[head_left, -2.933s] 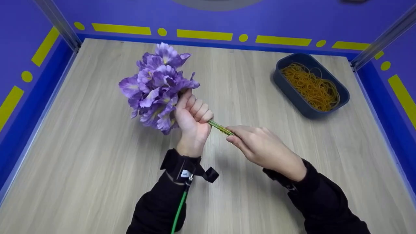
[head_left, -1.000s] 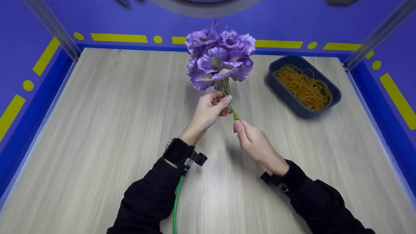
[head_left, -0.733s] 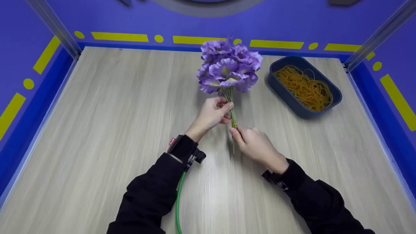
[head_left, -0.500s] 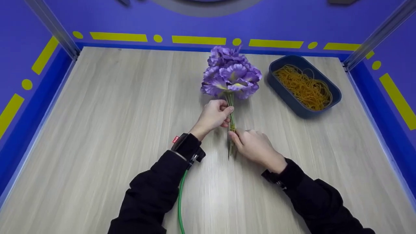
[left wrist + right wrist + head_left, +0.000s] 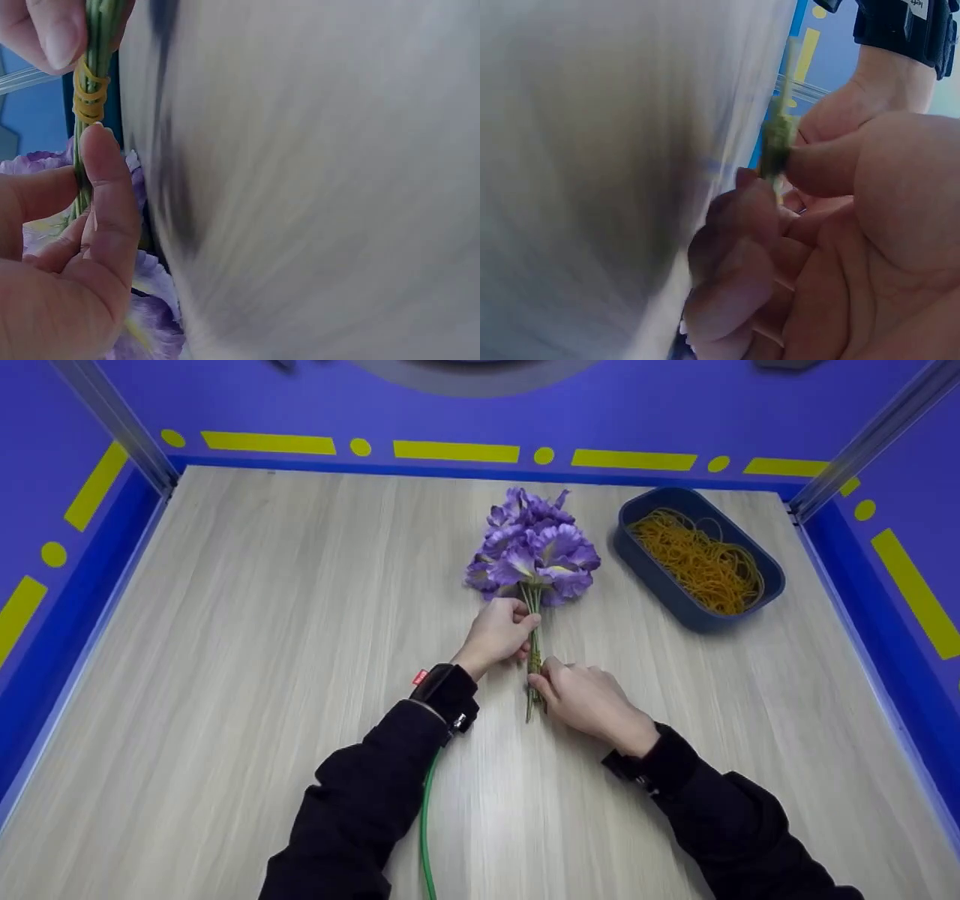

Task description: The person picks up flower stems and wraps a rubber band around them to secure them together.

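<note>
A bouquet of purple artificial flowers [image 5: 536,551] lies low over the table, blooms toward the back wall and green stems toward the person. My left hand [image 5: 499,631] pinches the stems just below the blooms between thumb and fingers. Lower down, my right hand [image 5: 589,697] pinches the stems near their cut ends. Between the two hands a yellow rubber band [image 5: 90,94] is wound several times round the stems, as the left wrist view shows. In the right wrist view the stem ends [image 5: 778,139] are blurred between thumb and fingers.
A dark blue-grey box [image 5: 660,596] with a heap of yellow rubber bands [image 5: 701,559] stands at the back right of the wood-grain table [image 5: 262,660]. Blue walls with yellow marks enclose the table. A green cable [image 5: 426,832] runs from the left wrist.
The bouquet has swung from pointing left to blooms facing the back wall, then been lowered toward the table. My left hand has gone from a full fist round the stems to a pinch.
</note>
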The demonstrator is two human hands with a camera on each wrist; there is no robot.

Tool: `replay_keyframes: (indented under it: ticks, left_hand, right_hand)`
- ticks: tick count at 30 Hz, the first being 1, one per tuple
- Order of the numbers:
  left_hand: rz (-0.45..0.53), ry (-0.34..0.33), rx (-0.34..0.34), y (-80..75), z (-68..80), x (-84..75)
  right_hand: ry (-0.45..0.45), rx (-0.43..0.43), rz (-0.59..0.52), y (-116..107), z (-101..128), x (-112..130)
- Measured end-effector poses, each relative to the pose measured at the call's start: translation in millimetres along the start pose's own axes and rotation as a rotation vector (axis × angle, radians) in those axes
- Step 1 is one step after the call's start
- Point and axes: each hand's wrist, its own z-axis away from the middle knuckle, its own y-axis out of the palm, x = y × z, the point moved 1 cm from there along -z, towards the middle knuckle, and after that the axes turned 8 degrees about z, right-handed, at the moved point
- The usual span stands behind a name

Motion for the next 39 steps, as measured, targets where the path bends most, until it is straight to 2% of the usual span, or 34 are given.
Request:
replay_keyframes:
  ticks: [10, 23, 30, 39]
  left_hand:
    - [0.042, -0.060, -0.003, 5.3, -2.9, 3.7]
    - [0.112, -0.085, -0.003, 9.4, -3.9, 6.4]
    - [0.173, -0.118, 0.001, 8.3, -1.1, 5.4]
    - [0.193, -0.101, 0.023, 4.5, 4.7, 4.4]
  right_hand:
    - [-0.011, 0.019, 0.002, 0, 0, -3]
    - [-0.001, 0.067, 0.006, -2, 1, -7]
    - [-0.025, 0.025, 0.002, -6, 2, -10]
    - [-0.029, 0.034, -0.016, -12, 4, -13]
